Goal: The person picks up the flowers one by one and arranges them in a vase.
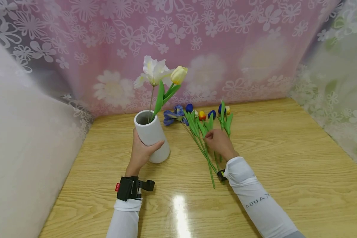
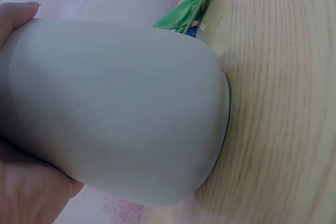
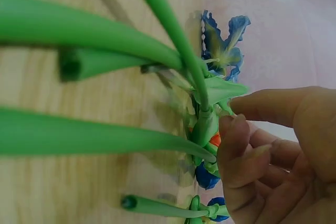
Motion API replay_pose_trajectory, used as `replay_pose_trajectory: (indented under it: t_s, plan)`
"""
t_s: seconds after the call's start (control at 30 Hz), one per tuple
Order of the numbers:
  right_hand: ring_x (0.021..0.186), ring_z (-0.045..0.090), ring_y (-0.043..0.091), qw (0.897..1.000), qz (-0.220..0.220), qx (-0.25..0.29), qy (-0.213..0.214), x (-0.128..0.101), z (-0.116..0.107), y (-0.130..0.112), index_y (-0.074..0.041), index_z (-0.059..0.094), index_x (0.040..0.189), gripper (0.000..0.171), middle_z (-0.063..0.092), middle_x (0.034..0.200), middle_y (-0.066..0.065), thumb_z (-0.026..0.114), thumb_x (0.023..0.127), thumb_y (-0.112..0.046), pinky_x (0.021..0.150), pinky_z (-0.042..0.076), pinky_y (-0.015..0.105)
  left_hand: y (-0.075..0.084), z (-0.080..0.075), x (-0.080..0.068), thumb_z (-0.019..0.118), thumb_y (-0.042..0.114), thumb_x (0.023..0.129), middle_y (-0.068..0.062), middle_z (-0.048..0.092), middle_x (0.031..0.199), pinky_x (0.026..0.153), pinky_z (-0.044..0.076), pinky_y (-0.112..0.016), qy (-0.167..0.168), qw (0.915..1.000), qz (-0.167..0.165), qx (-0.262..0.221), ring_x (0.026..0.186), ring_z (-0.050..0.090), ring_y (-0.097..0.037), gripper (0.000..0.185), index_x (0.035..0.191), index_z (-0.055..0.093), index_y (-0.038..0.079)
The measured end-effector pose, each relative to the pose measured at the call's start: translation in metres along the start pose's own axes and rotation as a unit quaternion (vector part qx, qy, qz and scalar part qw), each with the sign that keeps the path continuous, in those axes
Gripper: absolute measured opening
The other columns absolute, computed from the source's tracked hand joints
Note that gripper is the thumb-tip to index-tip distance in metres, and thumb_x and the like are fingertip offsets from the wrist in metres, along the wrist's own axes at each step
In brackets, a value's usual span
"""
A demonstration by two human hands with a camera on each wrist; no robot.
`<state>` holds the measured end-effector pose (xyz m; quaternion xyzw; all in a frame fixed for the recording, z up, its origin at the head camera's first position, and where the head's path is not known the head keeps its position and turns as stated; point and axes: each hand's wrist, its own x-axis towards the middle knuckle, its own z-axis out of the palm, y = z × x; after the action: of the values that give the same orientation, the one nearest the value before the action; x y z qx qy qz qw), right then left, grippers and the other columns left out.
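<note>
My left hand point(image 1: 140, 152) grips a white vase point(image 1: 151, 134) around its side, thumb across the front. The vase leans, its base on the table in the left wrist view. A white iris-like flower point(image 1: 155, 71) and a pale yellow tulip point(image 1: 179, 75) stand in it. My right hand point(image 1: 221, 142) is over the bunch lying to the right. There, its thumb and forefinger pinch a green tulip leaf point(image 3: 227, 104); the fingers hide which tulip it belongs to. Around it lie a blue iris point(image 1: 174, 115), a red-and-yellow tulip point(image 1: 202, 115) and several blue tulips point(image 1: 212, 114).
The flowers lie on a wood-grain table point(image 1: 270, 165), with long green stems point(image 1: 211, 173) pointing toward the front. A pink floral curtain point(image 1: 214, 39) hangs behind the table's back edge. A white wall-like surface point(image 1: 23, 138) borders the left side.
</note>
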<state>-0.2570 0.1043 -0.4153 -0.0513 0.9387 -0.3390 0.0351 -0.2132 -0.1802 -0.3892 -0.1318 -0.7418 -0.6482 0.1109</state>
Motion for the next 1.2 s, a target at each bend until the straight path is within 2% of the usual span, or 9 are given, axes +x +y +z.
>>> replay_pose_trajectory:
  t_s: [0.1, 0.2, 0.3, 0.4, 0.47, 0.67, 1.03, 1.2]
  plan:
    - [0.076, 0.058, 0.020, 1.000, 0.004, -0.009, 0.001, -0.001, 0.001, 0.000, -0.004, 0.063, 0.098, 0.022, 0.062, 0.089, 0.008, 0.057, 0.086, -0.022, 0.066, 0.046, 0.035, 0.000, 0.000, 0.000, 0.074, 0.005, 0.070, -0.010, 0.039, 0.118, 0.082, 0.037, -0.046, -0.001, 1.0000, 0.001, 0.001, 0.103, 0.042, -0.025, 0.086, 0.135, 0.018, 0.017]
    - [0.065, 0.056, 0.017, 1.000, 0.011, -0.016, 0.002, -0.003, 0.002, 0.000, -0.004, 0.065, 0.095, 0.022, 0.063, 0.082, 0.006, 0.058, 0.086, -0.023, 0.059, 0.046, 0.032, 0.001, 0.000, -0.001, 0.074, 0.006, 0.070, -0.010, 0.039, 0.117, 0.082, 0.037, -0.046, -0.001, 1.0000, 0.001, 0.002, 0.103, 0.042, -0.025, 0.086, 0.134, 0.018, 0.017]
    - [0.049, 0.046, 0.013, 1.000, 0.015, -0.016, -0.004, -0.005, 0.004, 0.000, -0.005, 0.066, 0.079, 0.020, 0.056, 0.061, 0.001, 0.058, 0.085, -0.022, 0.047, 0.038, 0.027, 0.001, 0.000, -0.001, 0.074, 0.005, 0.070, -0.009, 0.040, 0.117, 0.082, 0.037, -0.046, -0.002, 1.0000, -0.001, 0.000, 0.102, 0.042, -0.025, 0.086, 0.134, 0.018, 0.017]
    - [0.037, 0.035, 0.012, 1.000, 0.015, -0.004, -0.017, -0.008, 0.005, 0.001, -0.006, 0.062, 0.061, 0.029, 0.051, 0.046, 0.003, 0.058, 0.085, -0.022, 0.037, 0.028, 0.025, 0.001, -0.001, -0.001, 0.074, 0.005, 0.070, -0.009, 0.039, 0.117, 0.082, 0.037, -0.046, -0.001, 1.0000, -0.003, -0.001, 0.103, 0.042, -0.025, 0.086, 0.134, 0.018, 0.017]
    - [0.035, 0.037, 0.012, 1.000, 0.014, -0.002, -0.024, -0.010, 0.006, 0.001, -0.006, 0.059, 0.055, 0.034, 0.051, 0.044, 0.004, 0.059, 0.084, -0.022, 0.036, 0.027, 0.024, 0.001, -0.001, -0.001, 0.074, 0.005, 0.070, -0.009, 0.039, 0.118, 0.082, 0.037, -0.046, -0.001, 1.0000, -0.002, -0.001, 0.103, 0.042, -0.025, 0.085, 0.134, 0.018, 0.017]
    - [0.042, 0.054, 0.017, 0.999, 0.023, -0.012, -0.039, -0.012, 0.009, -0.001, -0.007, 0.055, 0.051, 0.037, 0.056, 0.047, 0.006, 0.059, 0.085, -0.023, 0.036, 0.034, 0.025, 0.001, 0.000, -0.002, 0.074, 0.005, 0.070, -0.010, 0.039, 0.117, 0.082, 0.037, -0.046, 0.001, 1.0000, -0.001, -0.001, 0.102, 0.043, -0.025, 0.086, 0.134, 0.018, 0.017]
    - [0.044, 0.054, 0.018, 0.998, 0.021, -0.017, -0.054, -0.012, 0.008, 0.003, -0.006, 0.061, 0.055, 0.038, 0.059, 0.050, 0.003, 0.057, 0.086, -0.027, 0.038, 0.034, 0.025, 0.002, 0.000, -0.001, 0.074, 0.005, 0.070, -0.010, 0.039, 0.118, 0.082, 0.037, -0.046, 0.000, 1.0000, -0.001, -0.002, 0.103, 0.043, -0.025, 0.086, 0.134, 0.018, 0.016]
    - [0.049, 0.057, 0.017, 0.997, 0.024, -0.017, -0.073, -0.012, 0.006, 0.003, -0.008, 0.066, 0.061, 0.031, 0.061, 0.053, 0.002, 0.059, 0.085, -0.027, 0.044, 0.039, 0.027, 0.002, 0.000, 0.000, 0.074, 0.004, 0.070, -0.011, 0.039, 0.118, 0.083, 0.037, -0.046, 0.001, 1.0000, 0.001, -0.002, 0.103, 0.043, -0.025, 0.086, 0.134, 0.018, 0.016]
